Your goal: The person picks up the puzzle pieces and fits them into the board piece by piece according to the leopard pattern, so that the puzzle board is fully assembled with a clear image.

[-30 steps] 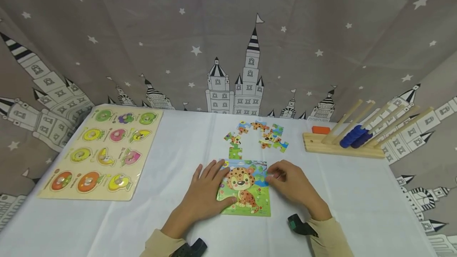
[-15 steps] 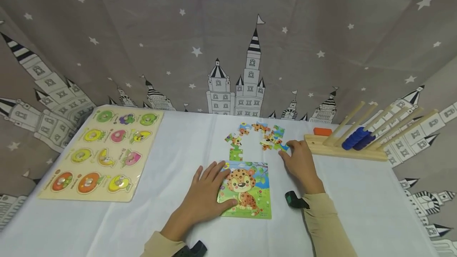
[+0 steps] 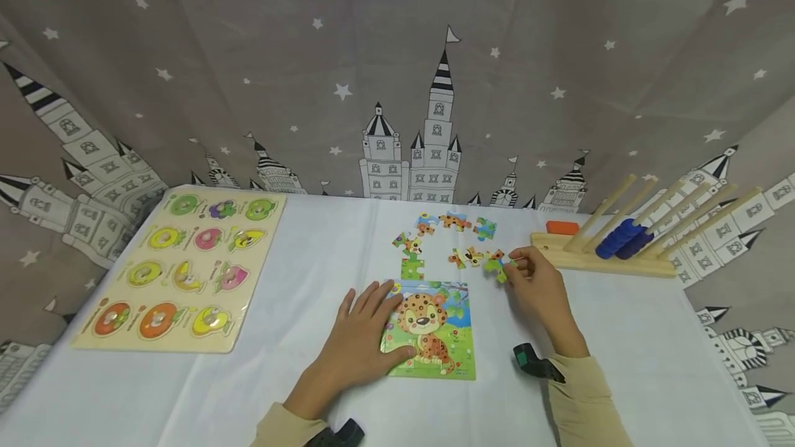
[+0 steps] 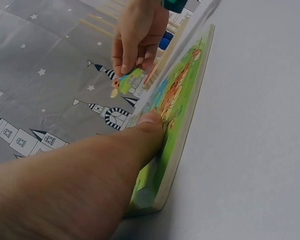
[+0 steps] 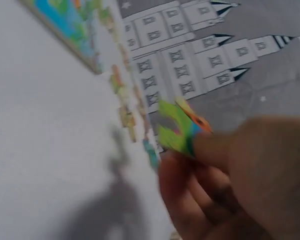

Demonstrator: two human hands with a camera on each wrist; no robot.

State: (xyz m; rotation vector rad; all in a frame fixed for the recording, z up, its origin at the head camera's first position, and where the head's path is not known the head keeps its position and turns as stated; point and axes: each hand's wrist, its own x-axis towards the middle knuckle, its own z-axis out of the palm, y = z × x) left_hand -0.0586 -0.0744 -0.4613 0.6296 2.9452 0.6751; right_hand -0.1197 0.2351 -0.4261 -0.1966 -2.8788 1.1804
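Note:
A square leopard-cub puzzle board (image 3: pixel 456 357) lies on the white table in the head view. My left hand (image 3: pixel 352 345) rests on its left side with fingers spread; in the left wrist view the thumb (image 4: pixel 149 122) presses on the board's face. Off to the right and farther back, my right hand (image 3: pixel 545 294) pinches a green jigsaw piece (image 3: pixel 495 266) with orange and blue patches. The right wrist view has that piece (image 5: pixel 177 127) between thumb and fingers, raised over the table. Several loose jigsaw pieces (image 3: pixel 456 221) form a rough arc behind the board.
On the left lies a wooden fruit peg puzzle (image 3: pixel 208 299). A wooden peg stand (image 3: pixel 602 263) with blue rings and an orange block (image 3: pixel 561 227) is at the right, close beyond the right hand. A grey castle-print curtain (image 3: pixel 279 54) backs the table.
My right hand has left the board's right edge, gone to the loose pieces, taken hold of a green one and lifted it from the pile. My left hand has stayed on the board.

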